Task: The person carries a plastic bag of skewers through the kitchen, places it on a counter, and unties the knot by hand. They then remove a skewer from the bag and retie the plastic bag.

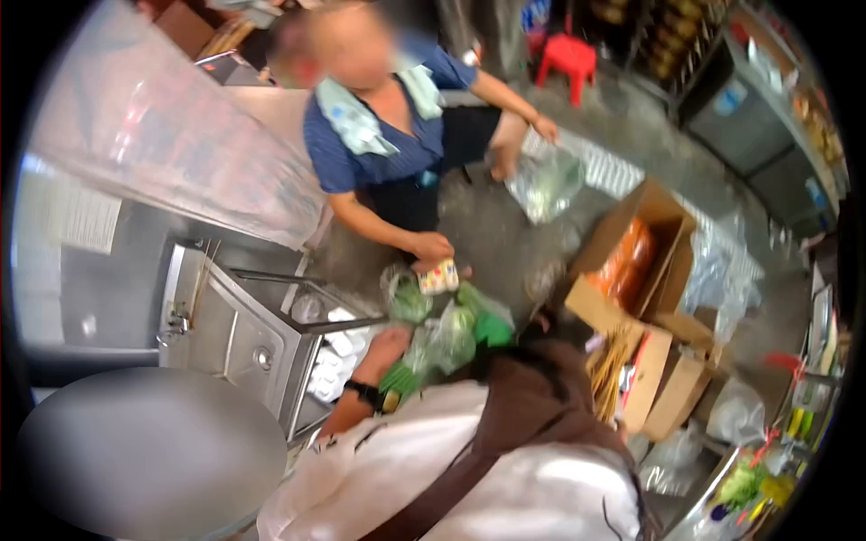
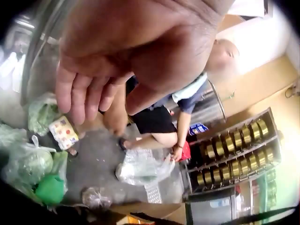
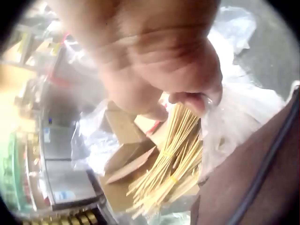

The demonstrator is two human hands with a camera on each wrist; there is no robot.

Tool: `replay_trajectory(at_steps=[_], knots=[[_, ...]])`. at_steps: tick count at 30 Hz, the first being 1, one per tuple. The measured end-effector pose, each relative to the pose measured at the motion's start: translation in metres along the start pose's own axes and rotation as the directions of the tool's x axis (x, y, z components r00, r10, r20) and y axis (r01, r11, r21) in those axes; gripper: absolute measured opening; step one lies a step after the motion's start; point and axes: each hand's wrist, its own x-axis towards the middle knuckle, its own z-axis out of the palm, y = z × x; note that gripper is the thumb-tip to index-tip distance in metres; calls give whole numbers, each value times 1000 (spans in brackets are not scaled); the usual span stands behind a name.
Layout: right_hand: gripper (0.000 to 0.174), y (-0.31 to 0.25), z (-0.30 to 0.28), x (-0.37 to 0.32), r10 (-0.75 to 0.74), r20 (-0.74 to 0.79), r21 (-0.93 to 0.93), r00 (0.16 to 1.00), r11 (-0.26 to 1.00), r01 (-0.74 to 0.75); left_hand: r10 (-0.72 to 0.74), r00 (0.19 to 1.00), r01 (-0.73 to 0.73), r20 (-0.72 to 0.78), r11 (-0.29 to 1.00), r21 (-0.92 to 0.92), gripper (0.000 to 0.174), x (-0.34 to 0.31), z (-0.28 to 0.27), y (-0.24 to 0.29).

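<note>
Head view: the left hand is immediately beside the bagged greens, which lie to its right. Of the 2 hands, the left is nearer.

Left wrist view: left fingers are relaxed, slightly bent, holding nothing.

Right wrist view: right hand has curled fingers beside white plastic; pinch cannot be confirmed. Thin sticks lie beyond, long axis diagonal in view.

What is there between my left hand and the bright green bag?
In the head view, a clear plastic bag of greens lies between your left hand and the green bag.
</note>
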Motion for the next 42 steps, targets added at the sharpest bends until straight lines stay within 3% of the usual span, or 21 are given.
replay_trajectory(at_steps=[1, 2, 3, 5, 7, 8, 9, 11, 12, 13, 15, 16, 17, 19, 20, 24, 29, 31, 34, 37, 42], knots=[[28, 2, -26, 32, -23, 23, -7, 999, 1000, 23, 78, 994, -87, 78, 989, 122, 22, 12, 19, 39], [26, -7, -23, 3, 75, -29, -2, 997, 997, -75, -3, 993, 1, 115, 1000, 21, 24, 27, 37, 70], [25, -32, 28, -39, 157, -66, 20, 985, 987, -156, -67, 985, 80, 157, 994, -80, 26, 46, 60, 102], [26, -66, 79, -86, 84, -151, 88, 985, 994, -72, -37, 975, 40, 221, 999, -10, 32, 68, 92, 171], [30, -88, 75, -69, 35, -7, -31, 999, 999, -35, -37, 966, 28, 256, 999, 40, 33, 96, 114, 214], [30, -101, 92, -75, 74, -118, 96, 990, 993, -63, -19, 967, 3, 256, 998, 63, 34, 109, 123, 231], [30, -102, 106, -88, 73, -128, 113, 989, 992, -58, -18, 962, -2, 273, 997, 73, 34, 123, 130, 244], [28, -103, 133, -105, -22, -262, 144, 965, 988, 62, -42, 953, 41, 300, 999, 8, 33, 156, 141, 267], [26, -102, 130, -99, 58, -256, 70, 965, 997, -42, -48, 940, 45, 339, 999, 15, 32, 173, 142, 276], [26, -101, 125, -96, 66, -263, 78, 962, 996, -47, -55, 937, 49, 345, 998, 25, 32, 180, 148, 295], [24, -102, 134, -96, 118, -148, 231, 982, 969, -82, -70, 938, 41, 340, 995, 92, 31, 195, 163, 334], [24, -100, 151, -100, -135, -246, 14, 960, 990, 143, -105, 923, 94, 370, 994, 47, 31, 206, 173, 349], [23, -105, 167, -104, -153, -262, 9, 953, 987, 161, -66, 909, 8, 411, 990, 141, 31, 230, 178, 355], [22, -139, 235, -141, -11, -341, 266, 940, 958, 108, -115, 885, 22, 452, 978, 207, 32, 273, 194, 378], [18, -131, 229, -131, -23, -297, 252, 955, 962, 102, -83, 867, -43, 492, 970, 239, 33, 295, 202, 392], [12, -162, 328, -160, -9, -402, 250, 916, 961, 119, -8, 857, -87, 515, 983, 160, 32, 353, 224, 465], [9, -208, 403, -166, -124, -417, 341, 900, 897, 281, -55, 816, -44, 575, 986, 158, 33, 421, 229, 501], [13, -238, 436, -194, -212, -321, 210, 923, 935, 287, -63, 815, -24, 576, 990, 142, 35, 432, 229, 520], [6, -264, 441, -202, -189, -438, 202, 879, 932, 301, -74, 803, -25, 591, 987, 158, 34, 455, 231, 535], [6, -282, 452, -200, -291, -448, 51, 845, 936, 349, -106, 801, -21, 589, 978, 205, 31, 478, 246, 540], [7, -292, 454, -181, -259, -446, 161, 856, 918, 362, -107, 752, -59, 651, 972, 228, 30, 497, 281, 575]])
